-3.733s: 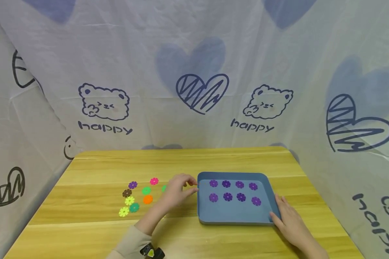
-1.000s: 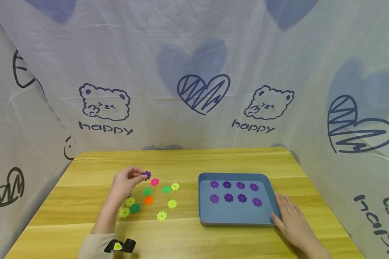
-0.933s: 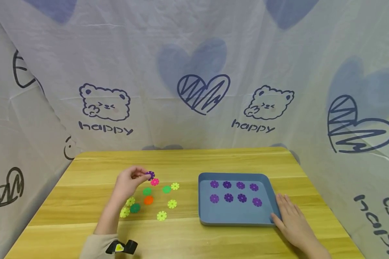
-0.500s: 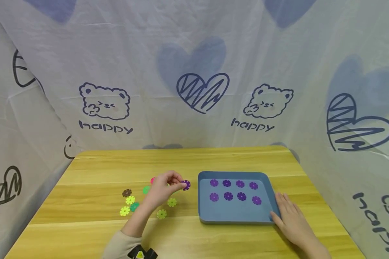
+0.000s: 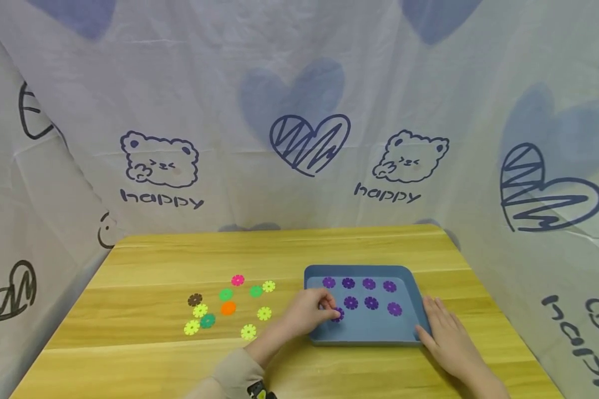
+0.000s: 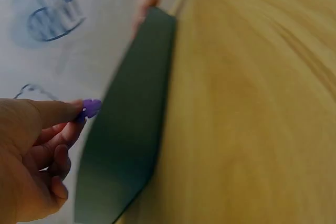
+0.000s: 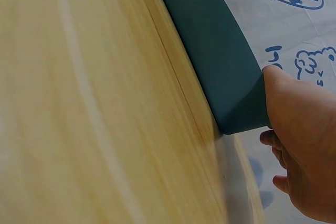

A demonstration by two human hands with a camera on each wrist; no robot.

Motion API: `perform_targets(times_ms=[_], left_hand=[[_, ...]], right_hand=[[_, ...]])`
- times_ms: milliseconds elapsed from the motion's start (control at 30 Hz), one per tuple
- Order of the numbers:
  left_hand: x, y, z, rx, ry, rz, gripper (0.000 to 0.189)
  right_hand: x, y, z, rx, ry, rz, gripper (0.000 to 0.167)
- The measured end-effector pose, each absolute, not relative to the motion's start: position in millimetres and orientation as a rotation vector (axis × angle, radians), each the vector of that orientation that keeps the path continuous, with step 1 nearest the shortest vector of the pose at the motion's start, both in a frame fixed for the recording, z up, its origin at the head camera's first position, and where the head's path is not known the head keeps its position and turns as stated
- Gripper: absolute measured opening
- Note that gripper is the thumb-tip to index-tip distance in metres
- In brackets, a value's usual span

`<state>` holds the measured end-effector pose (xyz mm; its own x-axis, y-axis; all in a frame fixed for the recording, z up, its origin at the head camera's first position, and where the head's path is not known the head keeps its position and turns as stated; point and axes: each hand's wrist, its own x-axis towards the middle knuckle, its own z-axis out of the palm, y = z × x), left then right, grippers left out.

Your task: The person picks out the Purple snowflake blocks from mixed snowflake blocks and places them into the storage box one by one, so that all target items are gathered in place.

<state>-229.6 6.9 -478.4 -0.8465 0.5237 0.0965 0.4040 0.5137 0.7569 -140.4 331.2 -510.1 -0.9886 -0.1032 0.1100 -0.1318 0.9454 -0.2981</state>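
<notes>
My left hand (image 5: 309, 313) pinches a purple snowflake disc (image 5: 338, 315) between thumb and fingertips, over the left part of a blue-grey tray (image 5: 364, 342). In the left wrist view the purple disc (image 6: 91, 108) shows at the fingertips, just past the tray wall (image 6: 126, 114). Several purple discs lie in the tray in two rows, one of them a dark purple disc (image 5: 351, 302); my left hand covers the near row's left end. My right hand (image 5: 449, 338) holds the tray's right side near the front corner, thumb at the rim and fingers along the outside.
Left of the tray, loose discs lie on the wooden table (image 5: 145, 360): a brown disc (image 5: 195, 300), a pink disc (image 5: 237, 280), an orange disc (image 5: 228, 308), a teal disc (image 5: 207, 321), and several green and yellow ones. A printed cloth (image 5: 239, 183) hangs around the table.
My left hand has picked up the purple disc from the left group and carried it right, over the tray. My right hand has stayed at the tray's right side.
</notes>
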Motion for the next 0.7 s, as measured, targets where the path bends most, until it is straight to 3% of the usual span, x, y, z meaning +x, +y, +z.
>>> perform_targets(times_ms=[700], left_hand=[[-225.9, 38.9, -499.3, 1.040, 3.152, 0.316, 0.023]], right_hand=[[-139.5, 329.3, -509.0, 0.192, -2.965, 0.438, 0.068]])
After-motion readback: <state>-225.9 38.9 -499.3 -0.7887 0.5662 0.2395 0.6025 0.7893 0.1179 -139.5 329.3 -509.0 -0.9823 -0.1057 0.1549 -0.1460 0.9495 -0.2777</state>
